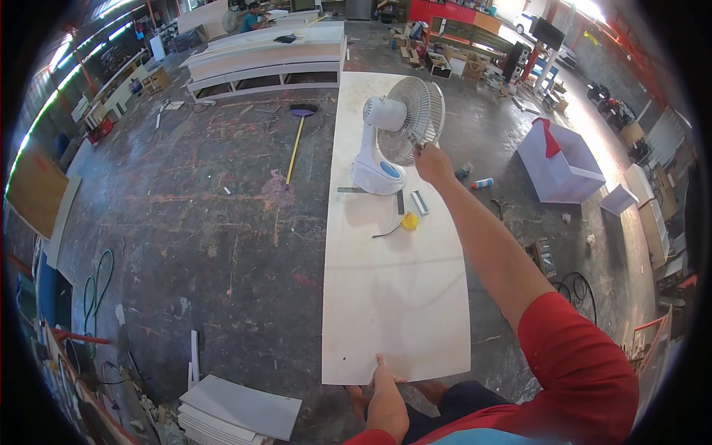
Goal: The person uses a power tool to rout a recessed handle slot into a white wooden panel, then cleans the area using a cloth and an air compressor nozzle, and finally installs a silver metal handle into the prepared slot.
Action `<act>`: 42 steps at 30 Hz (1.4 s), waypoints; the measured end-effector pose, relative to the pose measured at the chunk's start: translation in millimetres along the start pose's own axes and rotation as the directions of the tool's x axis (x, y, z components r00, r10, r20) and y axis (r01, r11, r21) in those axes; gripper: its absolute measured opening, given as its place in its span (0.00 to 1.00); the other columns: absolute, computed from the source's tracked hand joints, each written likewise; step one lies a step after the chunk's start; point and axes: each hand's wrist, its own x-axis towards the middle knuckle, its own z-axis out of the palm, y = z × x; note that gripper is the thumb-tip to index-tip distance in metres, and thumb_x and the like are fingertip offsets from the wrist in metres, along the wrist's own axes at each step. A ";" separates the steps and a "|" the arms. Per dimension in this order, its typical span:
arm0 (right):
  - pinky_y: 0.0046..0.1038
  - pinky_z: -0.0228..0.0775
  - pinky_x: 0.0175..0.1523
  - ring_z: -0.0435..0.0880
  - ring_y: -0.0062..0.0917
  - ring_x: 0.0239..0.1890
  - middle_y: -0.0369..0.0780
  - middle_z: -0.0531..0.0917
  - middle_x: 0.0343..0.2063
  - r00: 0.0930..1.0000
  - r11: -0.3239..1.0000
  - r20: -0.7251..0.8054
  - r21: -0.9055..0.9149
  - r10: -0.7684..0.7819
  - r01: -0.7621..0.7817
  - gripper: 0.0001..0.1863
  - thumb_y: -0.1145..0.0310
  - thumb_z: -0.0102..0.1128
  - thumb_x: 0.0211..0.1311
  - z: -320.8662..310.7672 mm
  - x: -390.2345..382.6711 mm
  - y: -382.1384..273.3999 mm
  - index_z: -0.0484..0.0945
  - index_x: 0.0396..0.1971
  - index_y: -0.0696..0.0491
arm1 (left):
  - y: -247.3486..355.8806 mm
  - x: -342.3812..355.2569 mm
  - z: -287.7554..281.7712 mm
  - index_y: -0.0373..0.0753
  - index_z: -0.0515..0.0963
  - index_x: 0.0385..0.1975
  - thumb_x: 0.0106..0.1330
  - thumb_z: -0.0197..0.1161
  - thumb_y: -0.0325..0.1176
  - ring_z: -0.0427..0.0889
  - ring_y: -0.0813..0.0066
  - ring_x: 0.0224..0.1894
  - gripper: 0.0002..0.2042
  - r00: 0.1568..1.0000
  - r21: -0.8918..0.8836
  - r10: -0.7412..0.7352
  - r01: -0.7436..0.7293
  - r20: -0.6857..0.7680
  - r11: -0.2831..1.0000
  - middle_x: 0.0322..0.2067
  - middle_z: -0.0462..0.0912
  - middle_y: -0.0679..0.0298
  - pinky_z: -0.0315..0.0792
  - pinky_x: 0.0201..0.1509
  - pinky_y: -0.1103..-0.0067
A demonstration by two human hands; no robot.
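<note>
A white desk fan (386, 174) stands upright on a long pale plywood board (386, 289). My right arm is stretched forward, and my right hand (432, 161) grips the rim of the fan's wire cage. At the board's near edge, my left hand (381, 368) has its thumb on top; the other fingers are mostly hidden beneath. In front of the fan's base lie a yellow tape measure (409, 221), a small metal-edged bar (420, 202) and a dark try square (400, 202). A thin dark strip extends from the tape measure.
A yellow-handled broom (295, 152) lies on the floor to the left. White panels (241, 404) are stacked at the near left. On the right stand a white open box (560, 167) and a blue-and-white tube (482, 183). A long white cabinet frame (267, 55) stands behind.
</note>
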 end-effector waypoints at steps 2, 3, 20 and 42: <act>0.51 0.76 0.57 0.86 0.52 0.52 0.56 0.87 0.45 0.998 0.998 -0.034 0.029 -0.046 0.047 0.24 0.50 0.53 0.74 -2.1 5.6 -4.0 0.79 0.49 0.59 | -4.2 3.9 7.0 0.50 0.49 0.78 0.61 0.64 0.69 0.62 0.36 0.72 0.51 1.000 0.005 -0.013 0.013 -0.004 1.000 0.73 0.63 0.53 0.53 0.64 0.24; 0.51 0.76 0.57 0.86 0.52 0.52 0.56 0.87 0.45 0.998 0.999 -0.035 0.028 -0.042 0.043 0.24 0.50 0.53 0.74 -1.8 4.3 -6.4 0.79 0.49 0.59 | -6.8 5.2 12.0 0.49 0.49 0.78 0.61 0.64 0.69 0.62 0.36 0.72 0.51 1.000 0.012 -0.020 0.020 -0.011 1.000 0.73 0.64 0.53 0.53 0.64 0.24; 0.51 0.76 0.57 0.86 0.53 0.52 0.58 0.86 0.46 0.989 0.984 -0.094 0.126 -0.112 0.123 0.18 0.60 0.51 0.73 19.7 16.0 -47.1 0.78 0.50 0.60 | -13.1 2.2 53.4 0.48 0.53 0.78 0.60 0.58 0.76 0.61 0.36 0.74 0.52 0.967 0.227 -0.158 0.202 -0.198 0.953 0.74 0.65 0.54 0.48 0.66 0.24; 0.49 0.78 0.49 0.87 0.50 0.44 0.51 0.87 0.37 0.703 0.926 0.664 -0.040 -0.256 0.374 0.16 0.57 0.54 0.72 166.4 -188.8 58.3 0.81 0.41 0.56 | 111.2 -177.5 -215.2 0.30 0.74 0.64 0.69 0.68 0.53 0.84 0.62 0.52 0.34 0.994 0.821 0.088 -0.106 0.068 0.562 0.53 0.83 0.55 0.79 0.53 0.70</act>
